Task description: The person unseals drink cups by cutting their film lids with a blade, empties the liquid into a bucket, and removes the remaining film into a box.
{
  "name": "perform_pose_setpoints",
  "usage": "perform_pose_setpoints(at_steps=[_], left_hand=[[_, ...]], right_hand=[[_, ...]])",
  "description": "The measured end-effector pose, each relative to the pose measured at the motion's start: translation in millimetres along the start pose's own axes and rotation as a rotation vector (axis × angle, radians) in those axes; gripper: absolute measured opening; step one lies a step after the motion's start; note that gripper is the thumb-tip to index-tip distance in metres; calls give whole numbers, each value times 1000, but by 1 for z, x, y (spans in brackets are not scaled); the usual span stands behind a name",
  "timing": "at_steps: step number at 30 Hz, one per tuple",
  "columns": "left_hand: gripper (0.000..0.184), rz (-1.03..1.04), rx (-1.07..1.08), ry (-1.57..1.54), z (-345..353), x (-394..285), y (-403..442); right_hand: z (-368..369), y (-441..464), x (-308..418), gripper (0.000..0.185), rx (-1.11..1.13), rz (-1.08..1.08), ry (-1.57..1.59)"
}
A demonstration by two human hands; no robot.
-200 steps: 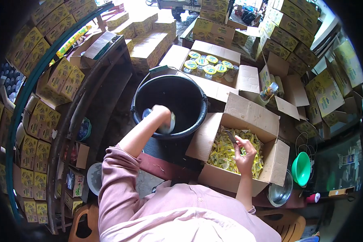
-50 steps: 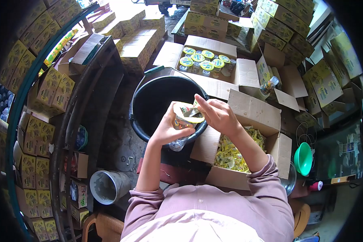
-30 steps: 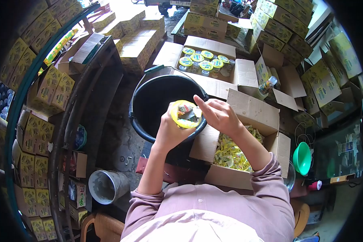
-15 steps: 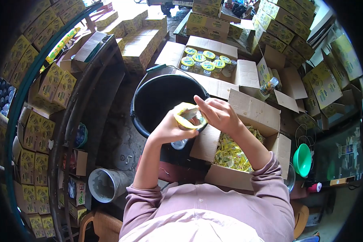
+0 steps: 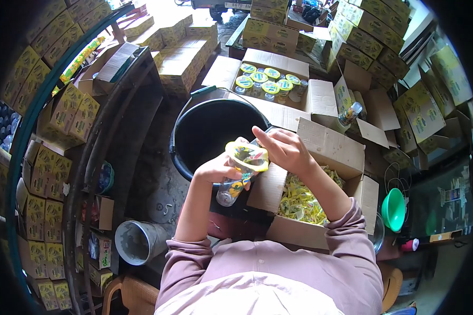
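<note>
Two hands are noted at work over the near rim of a black bucket (image 5: 210, 126). We find the left hand (image 5: 214, 170) wrapped around a clear plastic cup (image 5: 230, 190), which is printed in colour and has a yellow rim. The cup is held tilted, mouth up and towards the right, base down and towards the left, between the bucket and an open cardboard box (image 5: 331, 144). We observe the right hand (image 5: 284, 149) with its fingers curled and the index finger extended beside the cup's mouth; we cannot tell what it grips, as its inner side is hidden.

We record yellow strips (image 5: 305, 202) lying loose inside the cardboard box, beneath the right forearm. Beyond the bucket stands a second open carton (image 5: 323, 97), containing several upright cups with yellow lids (image 5: 258, 77). To the right we log a green bowl (image 5: 393, 209), tilted on its side, with a pink spool (image 5: 410, 244) near it. To the left we note a grey bucket (image 5: 136, 241) and shelving bearing printed cartons (image 5: 78, 110).
</note>
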State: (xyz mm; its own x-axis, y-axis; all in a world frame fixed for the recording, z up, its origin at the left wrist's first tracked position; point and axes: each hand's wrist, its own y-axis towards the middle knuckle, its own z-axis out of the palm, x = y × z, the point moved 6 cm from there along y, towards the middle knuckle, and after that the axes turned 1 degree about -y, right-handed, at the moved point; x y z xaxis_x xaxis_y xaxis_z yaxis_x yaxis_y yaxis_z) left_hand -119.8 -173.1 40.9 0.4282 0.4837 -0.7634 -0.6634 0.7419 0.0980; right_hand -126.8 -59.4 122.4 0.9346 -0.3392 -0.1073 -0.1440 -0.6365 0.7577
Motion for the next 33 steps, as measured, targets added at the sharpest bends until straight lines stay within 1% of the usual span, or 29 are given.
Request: perform_pose_setpoints(at_steps=[1, 3, 5, 6, 7, 8, 9, 10, 13, 14, 17, 20, 23, 27, 30, 32, 33], left_hand=[[59, 62, -5, 143, -5, -3, 0], [56, 214, -116, 386, -12, -13, 0], [58, 252, -277, 336, -14, -19, -6], [63, 278, -308, 380, -14, -22, -10], [62, 292, -328, 467, -10, -24, -11], [62, 306, -349, 554, -4, -26, -12], [61, 319, -372, 639, 1, -27, -12], [56, 411, -393, 857, 6, -31, -10], [51, 402, -521, 1102, 15, -32, -6], [46, 446, -543, 1061, 15, -32, -5], [44, 395, -470, 953, 12, -27, -5], [43, 282, -359, 852, 14, -22, -4], [42, 295, -262, 699, 22, -21, -1], [37, 56, -169, 496, 16, 0, 0], [37, 61, -4, 387, 16, 9, 3], [36, 42, 92, 270, 24, 10, 5], [36, 69, 146, 204, 28, 10, 6]], right_hand=[[0, 0, -1, 62, 6, 10, -12], [-3, 1, -3, 62, 19, 28, -36], [-4, 0, -6, 63, 31, 28, -117], [-4, -1, -7, 63, 53, 34, -138], [-5, 1, -7, 63, 74, 41, -159], [-7, 5, -3, 58, 57, 29, -93], [-6, 5, -2, 58, 56, 29, -85], [-3, 5, -1, 58, 55, 28, -76], [-1, 2, 0, 61, 81, 16, -96], [-2, 2, 1, 63, 84, 16, -99], [-2, 0, 3, 63, 64, -4, -92], [-1, -5, 3, 62, 33, -27, -81], [-4, -5, 5, 61, 24, -32, -67], [-5, -7, 6, 60, 25, -82, -92], [-12, 0, 11, 59, -22, -93, -26], [-12, -1, 13, 54, -4, -83, 40], [-12, -1, 13, 52, 5, -77, 74]])
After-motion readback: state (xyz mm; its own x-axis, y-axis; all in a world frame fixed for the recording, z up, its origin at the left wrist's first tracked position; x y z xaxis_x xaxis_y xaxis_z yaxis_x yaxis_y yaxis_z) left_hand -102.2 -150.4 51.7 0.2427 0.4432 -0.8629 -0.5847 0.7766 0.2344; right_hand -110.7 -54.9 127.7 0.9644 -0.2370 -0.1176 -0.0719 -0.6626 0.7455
